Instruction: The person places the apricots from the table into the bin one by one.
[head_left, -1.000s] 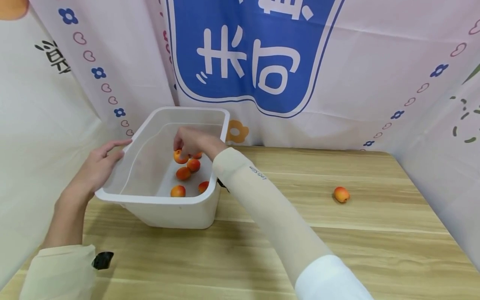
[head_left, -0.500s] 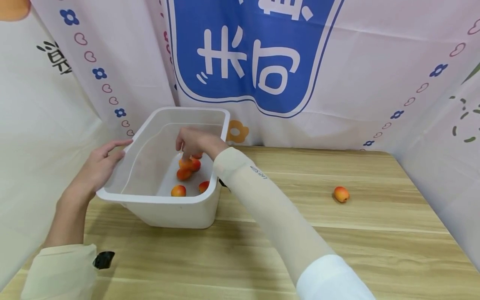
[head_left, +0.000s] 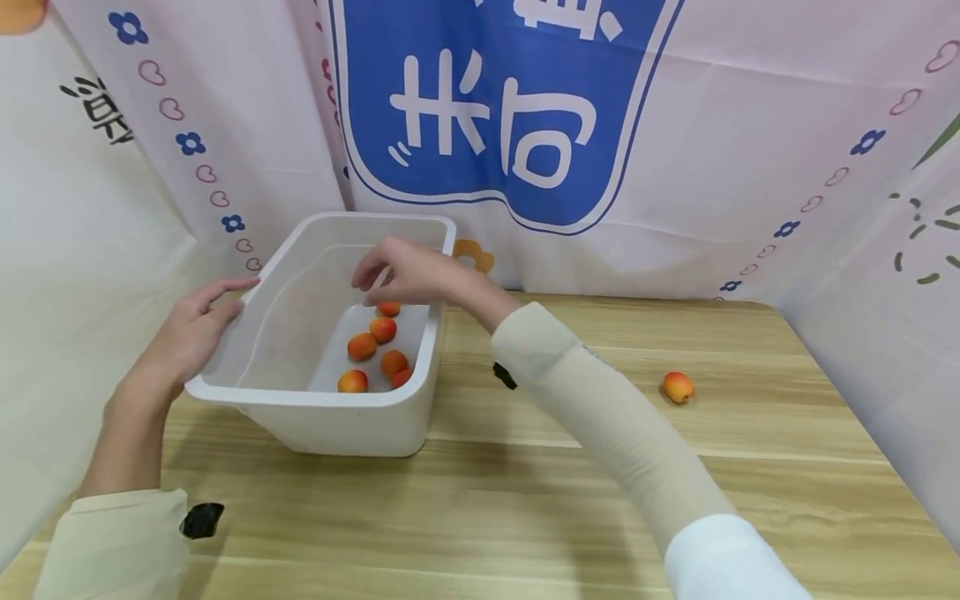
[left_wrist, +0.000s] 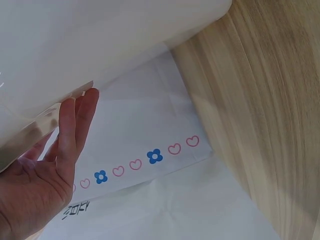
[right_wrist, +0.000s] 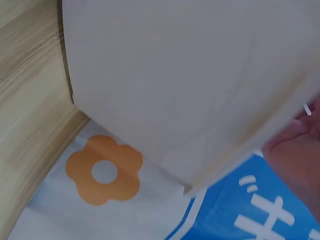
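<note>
A white plastic tub (head_left: 352, 425) stands on the table at the left in the head view. Several small orange-red fruits (head_left: 362, 346), apricot-like, lie on its floor, mostly toward the right side. My left hand (head_left: 191, 333) touches the tub's left rim; the left wrist view shows its fingers (left_wrist: 66, 130) straight against the rim from outside. Over the tub's right side is my right hand (head_left: 408, 271), fingers loosely bent and holding nothing, above the fruits. Only its edge (right_wrist: 295, 155) appears past the tub wall in the right wrist view. Another such fruit (head_left: 678, 387) lies on the table at right.
A wooden table (head_left: 600, 500) spreads under the tub. Behind it hangs a white cloth (head_left: 697, 208) with a blue printed panel (head_left: 495, 108); more cloth closes off both sides. The tub's back stands close to the cloth.
My right hand has let go of a fruit in the tub, and it now lies at the front right among the others. The hand has risen and drawn back rightward. My left hand stays put.
</note>
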